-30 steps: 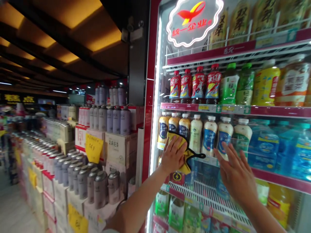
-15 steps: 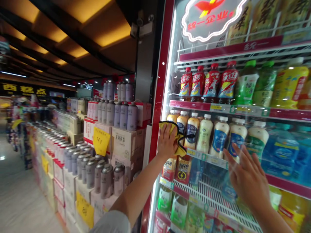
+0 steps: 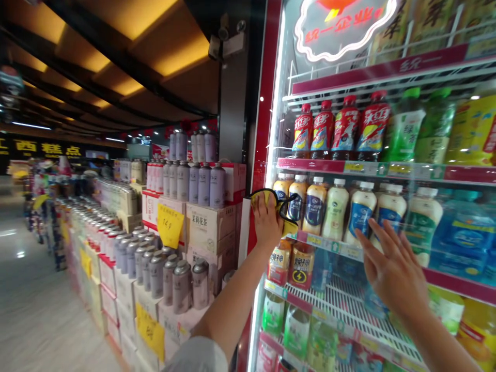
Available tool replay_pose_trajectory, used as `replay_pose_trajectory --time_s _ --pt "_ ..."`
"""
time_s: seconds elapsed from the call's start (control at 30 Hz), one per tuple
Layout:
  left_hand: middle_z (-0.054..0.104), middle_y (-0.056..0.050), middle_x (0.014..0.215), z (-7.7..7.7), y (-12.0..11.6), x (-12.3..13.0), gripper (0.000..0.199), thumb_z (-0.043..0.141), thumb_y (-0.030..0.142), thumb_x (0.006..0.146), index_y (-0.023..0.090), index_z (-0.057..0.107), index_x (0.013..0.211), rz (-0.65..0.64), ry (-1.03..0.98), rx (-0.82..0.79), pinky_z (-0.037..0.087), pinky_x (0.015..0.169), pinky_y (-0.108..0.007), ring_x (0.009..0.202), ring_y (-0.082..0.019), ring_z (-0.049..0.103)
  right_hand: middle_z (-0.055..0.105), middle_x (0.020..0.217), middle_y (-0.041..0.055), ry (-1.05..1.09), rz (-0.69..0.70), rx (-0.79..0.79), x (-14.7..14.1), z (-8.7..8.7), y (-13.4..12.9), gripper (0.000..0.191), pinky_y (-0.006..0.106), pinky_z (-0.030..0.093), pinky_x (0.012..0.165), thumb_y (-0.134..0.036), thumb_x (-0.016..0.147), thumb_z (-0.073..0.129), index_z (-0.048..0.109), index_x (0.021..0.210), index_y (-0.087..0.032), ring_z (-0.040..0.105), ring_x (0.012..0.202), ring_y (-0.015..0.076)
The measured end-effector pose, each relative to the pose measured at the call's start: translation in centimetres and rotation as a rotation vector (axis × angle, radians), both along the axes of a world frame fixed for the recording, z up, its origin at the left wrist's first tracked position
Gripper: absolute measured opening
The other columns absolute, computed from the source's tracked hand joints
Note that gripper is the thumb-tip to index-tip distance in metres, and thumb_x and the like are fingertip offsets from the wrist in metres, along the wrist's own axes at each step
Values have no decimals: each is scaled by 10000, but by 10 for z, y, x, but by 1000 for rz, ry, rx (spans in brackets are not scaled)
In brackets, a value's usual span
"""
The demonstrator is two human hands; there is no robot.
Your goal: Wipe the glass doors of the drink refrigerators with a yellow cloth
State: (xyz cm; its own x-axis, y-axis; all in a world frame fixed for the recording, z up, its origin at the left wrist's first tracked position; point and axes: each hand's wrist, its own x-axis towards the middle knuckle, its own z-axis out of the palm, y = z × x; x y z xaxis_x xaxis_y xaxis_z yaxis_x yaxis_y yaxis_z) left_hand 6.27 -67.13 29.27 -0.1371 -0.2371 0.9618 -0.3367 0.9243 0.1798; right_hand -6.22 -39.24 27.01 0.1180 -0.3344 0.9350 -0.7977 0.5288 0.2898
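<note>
A yellow cloth [image 3: 290, 225] with black edging lies against the left side of the upright drinks fridge's glass door. My left hand [image 3: 267, 219] presses on this cloth, fingers over it, near the red door frame [image 3: 260, 124]. To the right, my right hand [image 3: 395, 271] is raised in front of the glass with its fingers spread and nothing in it. Whether its fingertips touch the glass I cannot tell. Behind the hands, white-capped bottles [image 3: 336, 209] stand on a middle shelf, partly covered by my right fingers.
Red-capped bottles [image 3: 344, 126] fill the shelf above, under a lit sign [image 3: 344, 28]. A wire shelf [image 3: 349, 305] is below. At left, stacked cartons [image 3: 209, 227] carry several cans [image 3: 182, 287] and yellow price tags [image 3: 170, 226]. A pale floor [image 3: 50, 310] runs alongside.
The view has shifted, so the fridge and cartons appear farther right. Against the fridge, my left hand and the cloth have slid slightly left towards the frame. My right hand stays spread.
</note>
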Motion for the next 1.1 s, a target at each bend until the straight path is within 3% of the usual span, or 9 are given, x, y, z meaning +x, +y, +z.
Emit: replay_pose_trajectory --time_s 0.2,0.27,0.4,0.47,0.67,0.73,0.97,1.03,1.1 --pt "201 -209 1701 -54 12 6 774 506 116 856 109 277 1595 10 -48 77 289 1238 -594 1575 -370 187 454 1600 148 -32 -6 40 7 -6 0 381 560 347 1224 -150 981 533 640 1346 -172 357 1517 345" --pt "228 -203 1695 -46 9 5 758 499 129 869 120 282 1595 -3 -35 66 283 1239 -597 1572 -363 202 458 1597 143 -33 6 26 7 -4 1 383 563 349 1223 -157 988 528 633 1355 -180 350 1519 348" --pt "238 -227 1687 -1 -1 -6 718 500 191 910 118 287 1591 23 49 66 285 1228 -605 1561 -376 234 402 1638 118 -55 34 -13 4 -4 -1 487 573 350 1224 -150 978 531 555 1458 -228 342 1521 350" --pt "234 -234 1684 0 -2 -10 708 492 199 925 125 274 1594 49 86 87 304 1217 -604 1558 -381 236 372 1656 100 -72 41 -20 4 -10 -3 562 585 351 1222 -146 966 544 495 1513 -263 356 1513 355" --pt "282 -258 1646 -99 12 0 713 486 168 916 124 261 1591 85 57 140 352 1188 -614 1542 -402 265 359 1663 80 -113 60 -31 12 -40 0 646 600 400 1185 -148 965 543 398 1574 -304 357 1509 367" --pt "287 -260 1640 -112 15 2 722 475 158 912 111 248 1596 82 42 145 347 1194 -612 1547 -401 249 371 1656 87 -126 69 -35 13 -44 2 655 616 397 1181 -151 968 532 376 1586 -305 357 1507 373" --pt "265 -212 1674 -40 7 -7 646 448 231 967 152 301 1591 14 31 107 305 1220 -593 1562 -360 233 323 1676 79 -150 82 -58 14 -52 -4 705 642 389 1180 -152 963 540 319 1611 -324 333 1513 391" --pt "265 -221 1670 -54 7 -7 634 439 241 979 156 296 1591 34 74 151 330 1207 -579 1562 -351 240 305 1682 82 -145 75 -59 13 -59 -3 727 645 389 1178 -159 964 542 286 1624 -322 327 1516 393" --pt "271 -232 1662 -90 11 -4 637 434 245 987 169 272 1598 72 135 211 362 1182 -585 1558 -355 255 289 1688 83 -143 74 -49 12 -68 0 741 643 389 1181 -167 964 540 259 1634 -317 324 1517 393"
